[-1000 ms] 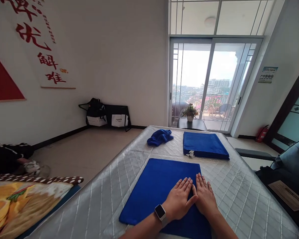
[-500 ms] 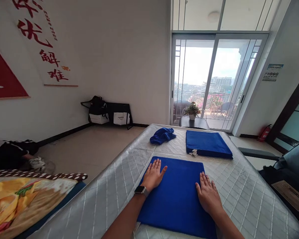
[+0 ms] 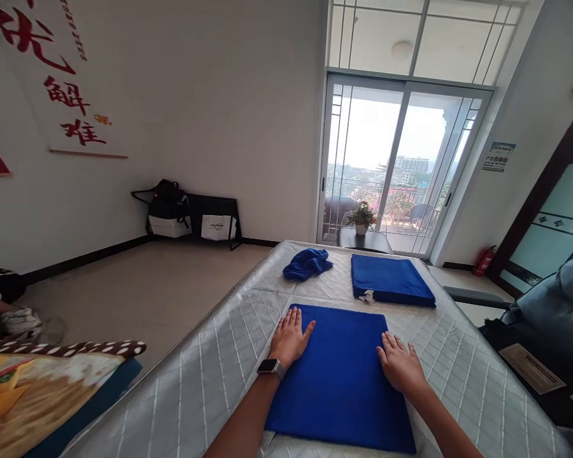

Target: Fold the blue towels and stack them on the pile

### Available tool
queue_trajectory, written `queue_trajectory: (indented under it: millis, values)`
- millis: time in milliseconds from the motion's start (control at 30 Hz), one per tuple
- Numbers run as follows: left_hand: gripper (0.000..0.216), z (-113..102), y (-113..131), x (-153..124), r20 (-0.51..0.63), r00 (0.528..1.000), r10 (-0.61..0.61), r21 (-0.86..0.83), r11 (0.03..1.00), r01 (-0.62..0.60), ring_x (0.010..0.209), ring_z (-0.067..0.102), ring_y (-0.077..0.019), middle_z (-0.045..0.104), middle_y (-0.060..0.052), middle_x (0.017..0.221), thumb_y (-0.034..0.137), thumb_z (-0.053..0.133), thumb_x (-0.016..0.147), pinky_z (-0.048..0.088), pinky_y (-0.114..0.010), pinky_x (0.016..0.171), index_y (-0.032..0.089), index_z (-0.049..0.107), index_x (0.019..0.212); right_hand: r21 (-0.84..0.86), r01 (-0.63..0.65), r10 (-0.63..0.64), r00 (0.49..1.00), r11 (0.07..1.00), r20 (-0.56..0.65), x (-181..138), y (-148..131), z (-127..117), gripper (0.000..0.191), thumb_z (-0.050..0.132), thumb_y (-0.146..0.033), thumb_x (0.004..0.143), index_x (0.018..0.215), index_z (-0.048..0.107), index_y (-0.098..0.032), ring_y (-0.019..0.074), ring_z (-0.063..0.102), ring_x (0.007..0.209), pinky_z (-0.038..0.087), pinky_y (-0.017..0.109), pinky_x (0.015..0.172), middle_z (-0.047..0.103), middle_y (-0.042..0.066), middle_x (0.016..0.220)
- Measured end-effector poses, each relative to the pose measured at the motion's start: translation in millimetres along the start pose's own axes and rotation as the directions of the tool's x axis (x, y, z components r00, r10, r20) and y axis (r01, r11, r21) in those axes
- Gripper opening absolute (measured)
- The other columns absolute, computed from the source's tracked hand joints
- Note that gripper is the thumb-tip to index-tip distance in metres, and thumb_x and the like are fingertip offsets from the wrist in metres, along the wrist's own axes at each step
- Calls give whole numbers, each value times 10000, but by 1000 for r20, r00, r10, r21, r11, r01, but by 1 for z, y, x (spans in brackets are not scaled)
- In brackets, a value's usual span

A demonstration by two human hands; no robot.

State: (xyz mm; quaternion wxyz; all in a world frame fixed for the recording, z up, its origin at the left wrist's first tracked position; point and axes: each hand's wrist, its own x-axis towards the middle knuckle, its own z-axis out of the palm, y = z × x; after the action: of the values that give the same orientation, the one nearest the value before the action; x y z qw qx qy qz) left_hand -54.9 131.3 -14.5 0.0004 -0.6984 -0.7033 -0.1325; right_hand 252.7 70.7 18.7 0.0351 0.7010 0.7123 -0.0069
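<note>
Both hands flat w/ fingers spread: left hand [image 3: 289,337], right hand [image 3: 401,367] pressing blue towel [image 3: 340,375]

Ahead we see a crumpled blue cloth [image 3: 307,263] beside a folded stack of blue towels [image 3: 390,287], a potted plant [image 3: 361,217] by the glass door [image 3: 395,166].

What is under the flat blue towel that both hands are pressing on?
The blue towel lies on the quilted silver mattress, left hand and right hand flat on its sides. Anything between towel and mattress is hidden.
</note>
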Motion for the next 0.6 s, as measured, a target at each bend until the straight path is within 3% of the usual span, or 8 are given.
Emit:
queue_trajectory:
  millis: [167, 433, 600]
  values:
    - [875, 4, -2, 2, 0, 1000, 5, 26, 1000, -5, 1501, 238, -294, 265, -201, 1605, 647, 94, 959, 204, -443, 1209, 4, 281, 1522, 52, 16, -13, 997, 998, -70, 21, -6, -16, 593, 226, -385, 1007, 1558, 288, -175, 247, 207, 1499, 124, 473, 1207, 249, 82, 1621]
    - [904, 2, -3, 1, 3, 1000, 12, 15, 1000, -12, 1502, 239, -287, 263, -184, 1606, 686, 101, 943, 206, -456, 1209, 20, 286, 1524, 146, -19, 31, 996, 989, -85, 43, -2, 9, 654, 153, -473, 1012, 1584, 148, -156, 181, 125, 1516, 48, 392, 1222, 155, 21, 1644]
    - [901, 2, -3, 1, 7, 1000, 13, 37, 999, -14, 1504, 232, -278, 261, -182, 1610, 680, 105, 945, 192, -450, 1217, 13, 280, 1524, 139, -34, 46, 995, 990, -89, 43, 0, 5, 656, 183, -479, 1001, 1582, 181, -174, 187, 166, 1508, 77, 384, 1213, 164, 26, 1644]
